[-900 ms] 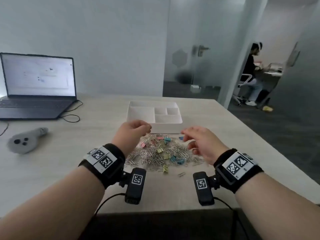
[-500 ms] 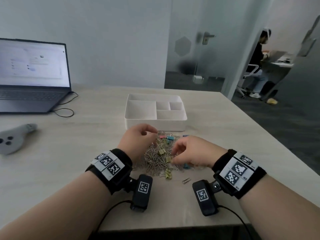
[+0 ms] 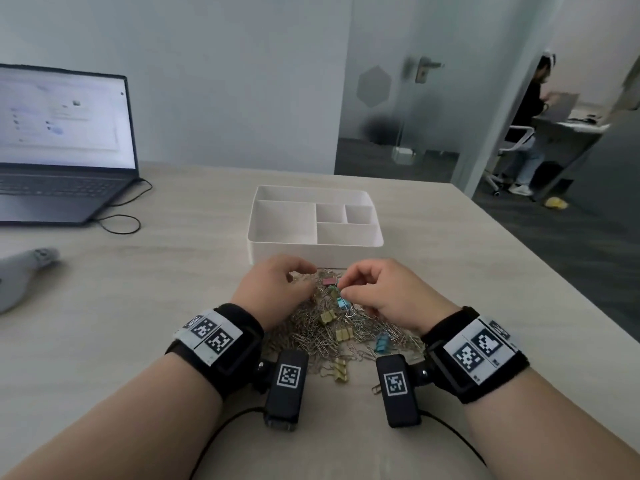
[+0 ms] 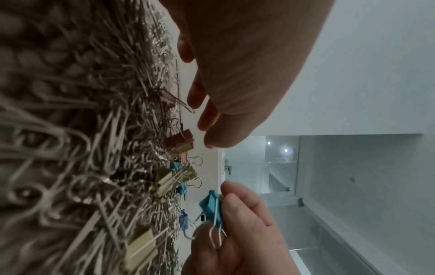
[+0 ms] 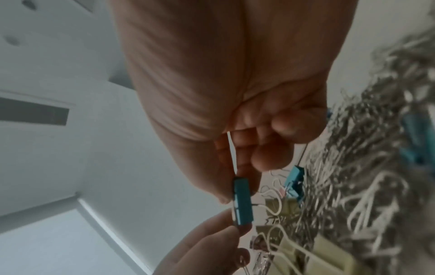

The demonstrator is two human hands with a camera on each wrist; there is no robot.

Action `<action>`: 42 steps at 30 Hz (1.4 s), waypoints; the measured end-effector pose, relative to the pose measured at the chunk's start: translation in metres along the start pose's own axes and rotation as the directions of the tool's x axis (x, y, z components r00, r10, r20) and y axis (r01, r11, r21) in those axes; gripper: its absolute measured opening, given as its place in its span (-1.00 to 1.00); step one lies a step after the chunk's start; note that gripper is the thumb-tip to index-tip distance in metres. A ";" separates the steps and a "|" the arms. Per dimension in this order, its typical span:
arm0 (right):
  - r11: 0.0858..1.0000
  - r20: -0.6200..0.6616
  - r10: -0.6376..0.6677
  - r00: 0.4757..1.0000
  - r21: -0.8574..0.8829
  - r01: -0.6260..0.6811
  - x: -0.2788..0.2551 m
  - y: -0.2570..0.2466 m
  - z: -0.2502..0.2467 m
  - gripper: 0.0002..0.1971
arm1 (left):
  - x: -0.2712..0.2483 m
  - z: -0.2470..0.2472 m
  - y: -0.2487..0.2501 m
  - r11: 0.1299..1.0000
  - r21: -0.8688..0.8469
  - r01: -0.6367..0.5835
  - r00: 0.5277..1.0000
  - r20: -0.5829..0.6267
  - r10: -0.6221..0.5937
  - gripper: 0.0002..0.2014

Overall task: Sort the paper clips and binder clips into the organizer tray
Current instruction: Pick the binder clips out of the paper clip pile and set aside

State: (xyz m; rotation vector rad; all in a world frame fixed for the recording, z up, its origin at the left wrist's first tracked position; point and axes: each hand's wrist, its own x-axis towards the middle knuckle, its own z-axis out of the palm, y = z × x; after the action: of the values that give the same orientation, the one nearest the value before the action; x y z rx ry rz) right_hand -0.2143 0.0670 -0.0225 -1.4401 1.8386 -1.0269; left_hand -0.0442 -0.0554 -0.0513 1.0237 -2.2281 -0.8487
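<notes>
- Nearest the table's (image 3: 138, 306) front edge, a stray paper clip (image 3: 375, 389) and a cluster of yellow binder clips (image 3: 340, 370) lie at the near fringe of the pile (image 3: 311, 337). The pile is a tangled heap of silver wire paper clips, with yellow, blue and pink binder clips scattered through it.
- The right hand (image 3: 384, 296) hovered empty over the heap a moment ago, then dipped into it. Now it pinches a blue binder clip (image 3: 343, 302) between thumb and fingertips, the other fingers curled in. The clip sits just above the heap's middle, its wire handles hanging down among the paper clips.
- I judge this to be the first pick secured, with the carry to the tray next. A loose paper clip could snag on the handles and ride along.
- The left hand (image 3: 277, 289) has dropped low over the heap's left side. Its fingers are loosely curved and hold nothing, and the tips are just beside a pink binder clip (image 4: 180, 143) without touching it.
- Just beyond the heap, mid-table, stands the white organizer tray (image 3: 317, 252). All five compartments are bare, so no sorting has landed yet.
- Towards the far left corner is an open laptop (image 3: 62, 161), with a grey controller (image 3: 24, 271) at the left edge.
</notes>
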 end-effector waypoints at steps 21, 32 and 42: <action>0.969 -0.539 0.180 0.823 0.243 -0.053 0.010 0.058 -0.048 -0.90 | -0.004 0.003 -0.009 0.999 0.004 -0.049 0.997 0.063 0.049 -0.95; 0.986 -0.533 0.084 0.842 -0.077 -0.147 0.013 0.062 -0.057 -0.98 | -0.008 0.002 -0.002 0.993 -0.109 -0.040 0.999 -0.003 0.040 -0.95; 0.915 -0.348 0.131 0.928 -0.317 -0.248 0.023 0.054 -0.044 -0.94 | -0.007 0.003 -0.003 0.986 -0.162 -0.041 0.999 -0.010 0.040 -0.92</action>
State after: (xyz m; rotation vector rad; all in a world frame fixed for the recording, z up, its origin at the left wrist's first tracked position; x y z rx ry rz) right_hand -0.2841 0.0612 -0.0442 -1.3044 2.4558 -0.9000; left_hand -0.0407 -0.0502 -0.0563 0.9002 -2.1274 -0.9891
